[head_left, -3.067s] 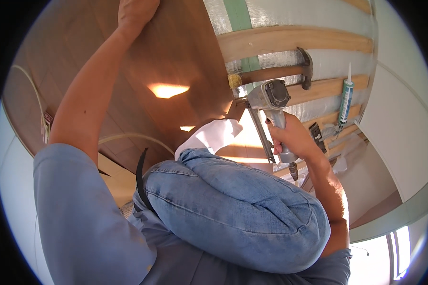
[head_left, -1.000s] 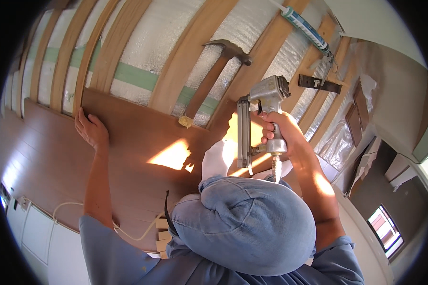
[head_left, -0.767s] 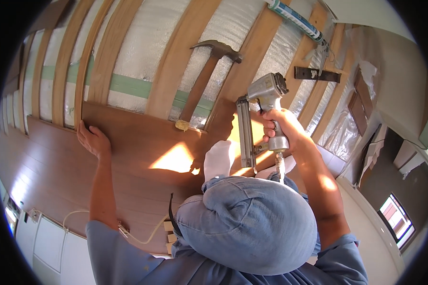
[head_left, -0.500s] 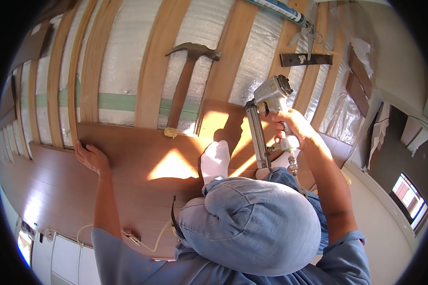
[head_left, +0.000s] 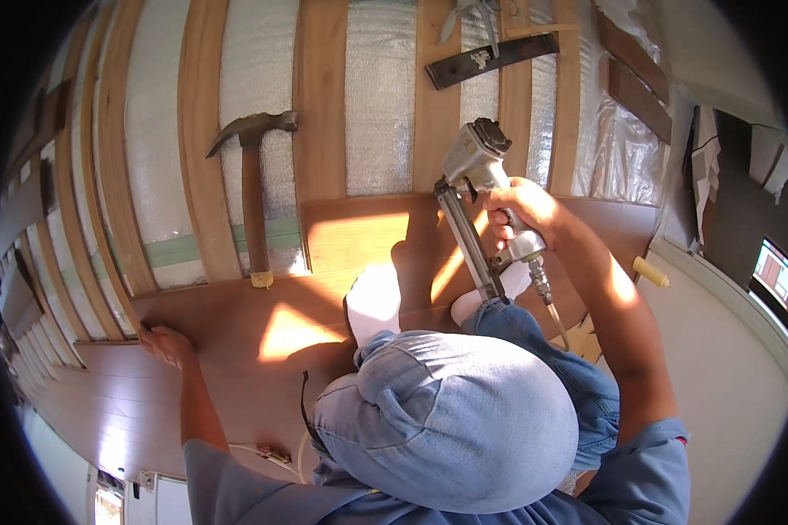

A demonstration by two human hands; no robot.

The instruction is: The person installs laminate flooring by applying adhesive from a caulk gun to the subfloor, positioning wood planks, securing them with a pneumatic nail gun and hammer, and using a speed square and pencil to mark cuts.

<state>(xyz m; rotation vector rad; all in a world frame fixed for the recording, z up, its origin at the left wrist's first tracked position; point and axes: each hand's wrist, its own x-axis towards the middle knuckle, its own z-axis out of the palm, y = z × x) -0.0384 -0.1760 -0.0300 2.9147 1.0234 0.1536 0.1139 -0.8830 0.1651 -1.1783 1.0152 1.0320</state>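
Observation:
In my right hand (head_left: 525, 210) is a silver air nailer (head_left: 477, 153), gripped by its handle. Its long magazine slants down toward my knee, and a hose fitting joins the handle's lower end. My left hand (head_left: 168, 345) rests at the left end of a brown floorboard (head_left: 210, 306), fingers extended along its edge. A claw hammer (head_left: 252, 197) lies on the joists and insulation ahead, its handle end at the board's far edge. Both my white-socked feet stand on the boards; the nailer is held above the one on the right.
Bare wooden joists (head_left: 320, 105) with silvery insulation (head_left: 381, 114) between them stretch ahead. A dark flat bar (head_left: 490, 59) lies across them, near a caulking gun's handle (head_left: 477, 10). Brown board pieces (head_left: 639, 96) sit far right. A yellow roll-shaped thing (head_left: 650, 272) lies at right.
The view has turned, so the hammer and joists appear farther left and the flat bar tilts. My right hand still holds the nailer; my left hand remains at the board's end.

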